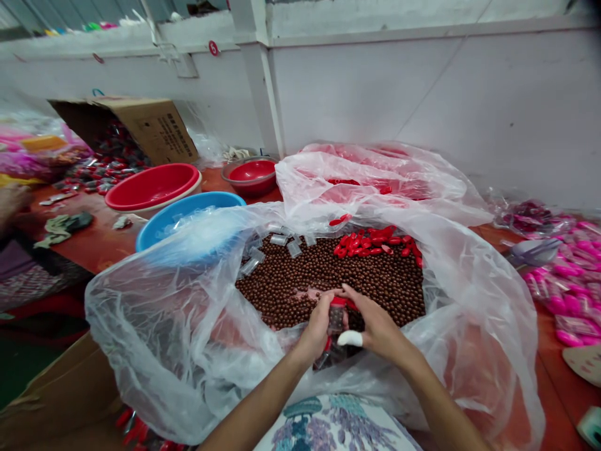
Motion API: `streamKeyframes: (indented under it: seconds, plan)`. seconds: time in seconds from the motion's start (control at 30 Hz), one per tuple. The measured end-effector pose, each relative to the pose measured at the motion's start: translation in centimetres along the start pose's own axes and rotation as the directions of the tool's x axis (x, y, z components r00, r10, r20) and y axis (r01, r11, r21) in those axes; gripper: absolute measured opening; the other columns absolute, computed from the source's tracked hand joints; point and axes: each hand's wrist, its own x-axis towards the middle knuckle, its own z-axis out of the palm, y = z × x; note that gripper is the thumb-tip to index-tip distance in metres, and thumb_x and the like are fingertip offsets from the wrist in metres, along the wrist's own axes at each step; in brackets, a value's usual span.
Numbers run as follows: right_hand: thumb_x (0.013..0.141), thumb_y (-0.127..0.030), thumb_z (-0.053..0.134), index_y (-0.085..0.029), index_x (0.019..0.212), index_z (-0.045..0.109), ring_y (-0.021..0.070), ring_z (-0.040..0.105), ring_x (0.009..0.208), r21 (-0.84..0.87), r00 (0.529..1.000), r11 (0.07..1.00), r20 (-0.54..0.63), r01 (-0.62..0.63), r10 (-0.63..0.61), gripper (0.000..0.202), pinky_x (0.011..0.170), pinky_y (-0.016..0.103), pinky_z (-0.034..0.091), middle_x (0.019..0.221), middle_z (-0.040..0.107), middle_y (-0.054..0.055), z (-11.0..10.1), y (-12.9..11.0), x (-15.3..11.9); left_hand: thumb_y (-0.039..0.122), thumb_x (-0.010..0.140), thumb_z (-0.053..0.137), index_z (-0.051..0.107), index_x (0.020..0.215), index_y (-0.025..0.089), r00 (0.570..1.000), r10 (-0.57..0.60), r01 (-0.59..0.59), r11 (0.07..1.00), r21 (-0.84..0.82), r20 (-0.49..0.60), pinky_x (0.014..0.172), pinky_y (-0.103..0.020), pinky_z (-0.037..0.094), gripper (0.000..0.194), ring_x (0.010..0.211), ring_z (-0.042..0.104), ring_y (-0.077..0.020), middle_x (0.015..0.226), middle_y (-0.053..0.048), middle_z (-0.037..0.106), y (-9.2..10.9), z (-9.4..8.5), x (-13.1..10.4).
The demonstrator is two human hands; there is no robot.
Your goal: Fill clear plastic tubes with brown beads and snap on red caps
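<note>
My left hand is closed around a small clear plastic container with a red cap, held upright. My right hand has its fingers at the red cap; its thumb wears a white cover. Both hands are over the near edge of a heap of small round brown balls in an open clear plastic bag. Empty clear containers lie on the heap's far left, and red caps on its far right. Just below my hands are more red-capped containers, partly hidden.
A blue basin, a red basin and a smaller red bowl stand at the back left. Behind them a cardboard box spills red-capped containers. Pink packets lie right. Another person's hand shows at far left.
</note>
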Motion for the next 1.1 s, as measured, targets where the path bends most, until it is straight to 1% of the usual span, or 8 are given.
streamKeyframes:
  seconds: [0.07,0.2,0.4,0.57,0.7,0.87,1.0,1.1]
  plan:
    - [0.078,-0.016,0.051,-0.021,0.13,0.04,0.0223,0.051,0.108,-0.101,0.996,0.992,-0.052,-0.074,0.069,0.054,0.089,0.037,0.043,0.121,0.055,0.009,-0.6,2.0,-0.3,0.049,0.08,0.042,0.047,0.114,0.02,0.999,-0.03,0.03,0.999,0.027,0.015,0.046,-0.022,0.043,0.044,0.05,0.053,-0.0122,0.06,0.002,0.057,0.7,-0.5,-0.1]
    - [0.068,0.003,0.041,-0.022,0.099,0.065,0.0206,0.055,0.085,-0.375,0.984,0.911,-0.111,-0.171,0.14,0.046,0.076,0.032,0.044,0.088,0.063,0.006,-1.2,5.7,-1.0,0.051,0.081,0.04,0.046,0.116,0.02,0.993,-0.077,0.073,0.996,0.048,0.091,0.045,-0.023,0.045,0.047,0.053,0.057,-0.0138,0.069,-0.001,0.06,1.9,-1.1,-0.2]
    - [0.068,0.001,0.043,-0.02,0.095,0.066,0.0217,0.055,0.08,-0.39,0.985,0.906,-0.116,-0.165,0.129,0.042,0.074,0.034,0.042,0.085,0.066,0.007,-1.1,6.2,-1.1,0.057,0.083,0.035,0.047,0.117,0.017,0.981,-0.125,0.123,0.992,0.027,0.148,0.045,-0.023,0.044,0.054,0.048,0.056,-0.0125,0.07,-0.004,0.063,1.9,-1.1,-0.3]
    - [0.081,-0.017,0.047,-0.023,0.104,0.062,0.0222,0.057,0.092,0.034,0.91,0.962,-0.317,-0.272,0.269,0.028,0.081,0.038,0.044,0.1,0.066,0.005,-1.2,2.9,-0.5,0.059,0.081,0.036,0.049,0.118,0.018,0.982,-0.122,0.106,0.988,0.116,0.147,0.043,-0.021,0.042,0.056,0.046,0.054,-0.0114,0.066,-0.002,0.063,1.2,-0.8,-0.4]
    - [0.081,-0.029,0.055,-0.026,0.095,0.066,0.0209,0.059,0.088,0.394,0.902,0.888,-0.251,-0.235,0.35,0.018,0.078,0.036,0.047,0.094,0.067,0.004,-0.7,-1.0,0.4,0.063,0.079,0.035,0.056,0.11,0.016,0.983,-0.145,0.12,0.971,0.204,0.109,0.042,-0.02,0.04,0.06,0.044,0.053,-0.0109,0.06,-0.002,0.062,0.5,-0.3,-0.4]
    - [0.084,-0.028,0.054,-0.031,0.097,0.067,0.0196,0.058,0.089,0.385,0.959,0.91,-0.16,-0.158,0.234,0.019,0.08,0.036,0.045,0.092,0.068,0.002,-0.1,-2.8,1.2,0.072,0.075,0.029,0.065,0.079,0.01,0.99,-0.143,0.133,0.933,0.335,0.006,0.038,-0.021,0.036,0.072,0.038,0.047,-0.0103,0.049,-0.003,0.056,-0.4,-0.1,-0.5]
    - [0.086,-0.029,0.049,-0.03,0.105,0.064,0.0196,0.056,0.097,0.324,0.984,0.942,-0.12,-0.09,0.135,0.024,0.085,0.036,0.043,0.103,0.065,0.003,-0.1,-2.4,0.7,0.072,0.075,0.032,0.063,0.09,0.012,0.992,-0.117,0.096,0.953,0.288,0.053,0.037,-0.019,0.032,0.069,0.038,0.046,-0.0096,0.049,0.0,0.054,-0.1,-0.4,-0.5]
    - [0.088,-0.034,0.044,-0.023,0.109,0.06,0.0208,0.057,0.095,0.332,0.923,0.91,-0.202,-0.249,0.327,0.029,0.083,0.034,0.044,0.103,0.064,0.006,0.1,-1.5,-0.7,0.068,0.078,0.034,0.056,0.108,0.016,0.988,-0.103,0.083,0.981,0.174,0.113,0.038,-0.019,0.033,0.064,0.039,0.046,-0.0091,0.052,0.002,0.054,0.9,-0.4,-0.6]
